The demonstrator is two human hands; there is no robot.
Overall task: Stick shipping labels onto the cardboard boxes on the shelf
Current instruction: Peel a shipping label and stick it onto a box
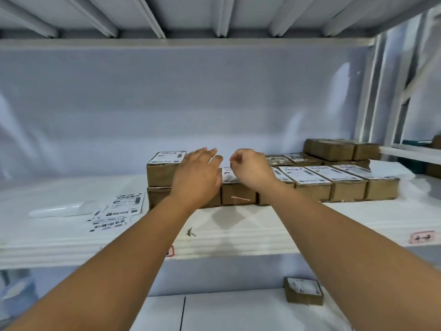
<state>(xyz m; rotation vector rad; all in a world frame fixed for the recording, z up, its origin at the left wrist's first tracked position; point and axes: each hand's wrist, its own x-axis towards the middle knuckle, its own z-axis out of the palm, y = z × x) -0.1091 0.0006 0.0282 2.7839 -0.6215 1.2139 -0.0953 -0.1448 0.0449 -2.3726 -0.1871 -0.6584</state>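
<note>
We record the cardboard boxes (310, 187) in a row on the white shelf (238, 237), most already labelled. Loose shipping labels (119, 211) lie to their left. Over the row, the left hand (195, 177) has straight fingers. The right hand (250, 168) has curled fingers; we cannot tell whether they pinch anything.

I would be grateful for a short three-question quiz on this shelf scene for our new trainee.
1. True or false: the loose labels lie right of the cardboard boxes.
2. The left hand has its fingers: A) stretched out B) wrapped round a box C) holding scissors.
3. Fill in: one labelled box sits ___ the main shelf.
Key: 1 false, they lie left; 2 A; 3 below.
</note>
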